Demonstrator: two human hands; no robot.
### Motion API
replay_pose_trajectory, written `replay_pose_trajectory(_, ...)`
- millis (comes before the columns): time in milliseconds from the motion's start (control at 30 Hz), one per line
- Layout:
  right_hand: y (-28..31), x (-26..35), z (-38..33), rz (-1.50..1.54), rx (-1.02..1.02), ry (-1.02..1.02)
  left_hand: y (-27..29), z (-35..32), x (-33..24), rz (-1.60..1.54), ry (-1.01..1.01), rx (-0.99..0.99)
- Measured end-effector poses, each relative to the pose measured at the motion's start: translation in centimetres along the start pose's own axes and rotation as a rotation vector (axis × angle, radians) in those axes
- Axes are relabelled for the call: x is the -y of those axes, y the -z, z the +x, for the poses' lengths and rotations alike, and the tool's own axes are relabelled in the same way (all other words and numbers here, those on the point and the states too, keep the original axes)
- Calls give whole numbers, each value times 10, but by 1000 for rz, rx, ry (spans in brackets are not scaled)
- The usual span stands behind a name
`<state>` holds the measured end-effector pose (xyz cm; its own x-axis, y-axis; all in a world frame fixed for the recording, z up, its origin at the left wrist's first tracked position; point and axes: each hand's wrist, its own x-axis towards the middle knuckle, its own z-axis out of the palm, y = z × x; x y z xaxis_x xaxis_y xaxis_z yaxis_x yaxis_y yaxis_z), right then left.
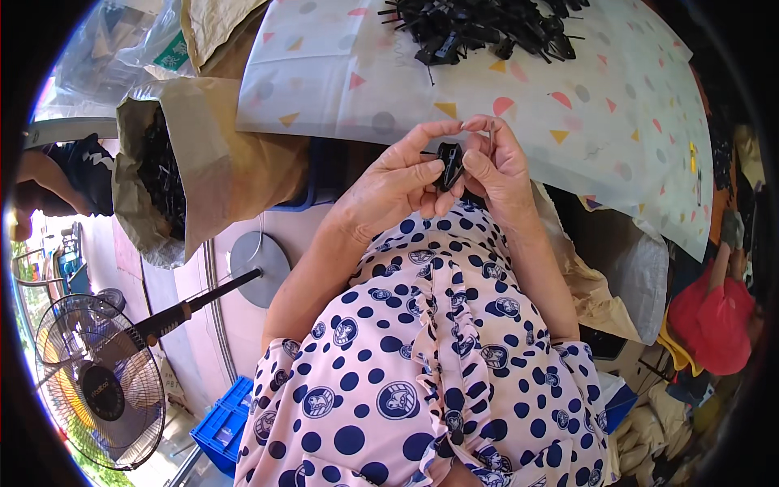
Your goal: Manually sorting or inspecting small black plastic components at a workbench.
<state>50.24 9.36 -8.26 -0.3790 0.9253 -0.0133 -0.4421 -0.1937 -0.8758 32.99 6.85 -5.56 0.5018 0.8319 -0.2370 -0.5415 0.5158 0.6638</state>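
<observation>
While left fingers [423, 171] clamp 1 black part [449, 165], right fingers' [483, 167] grip unclear, pieces [487, 31] top patterned cloth [324, 89]; a fan [101, 390] stands left.

Passage over tablecloth [324, 91] between fingers [438, 128] and black pile [479, 28]; paper sack [223, 154] blocks left

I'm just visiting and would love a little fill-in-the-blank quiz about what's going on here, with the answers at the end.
1. The left hand holds a small part whose colour is ____.
2. The standing fan is on the person's ____ side.
3. The plastic crate near the fan is coloured ____.
4. The heap of dark parts on the patterned table cover reaches the picture's ____ edge.

Missing words: black; left; blue; top.
</observation>
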Motion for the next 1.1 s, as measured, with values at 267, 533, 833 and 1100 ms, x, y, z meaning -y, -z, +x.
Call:
replay_pose_trajectory(267,3,0,-1,111,90,-310,4,-3,0,-9,-5,102)
replay_pose_trajectory(533,17,-3,-1,-72,34,-254,3,7,8,349,-47,-66)
replay_pose_trajectory(833,0,-14,5,-561,-69,-63,9,8,22,923,-264,-273)
replay_pose_trajectory(1100,-27,4,2,-293,3,-288,12,3,19,778,-358,-407)
